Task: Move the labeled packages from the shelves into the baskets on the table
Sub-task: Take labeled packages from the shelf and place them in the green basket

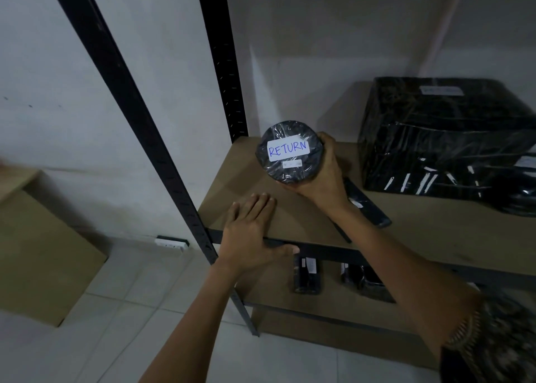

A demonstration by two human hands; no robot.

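Likely light, slick-wrapped: right hand (319, 176) curls round the round package (288, 154)'s rim; left hand (249, 231) lies flat below.

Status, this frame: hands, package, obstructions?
Right hand grips round RETURN package over shelf board. Left hand flat on its front edge. Slim black package under right wrist; way out looks open.
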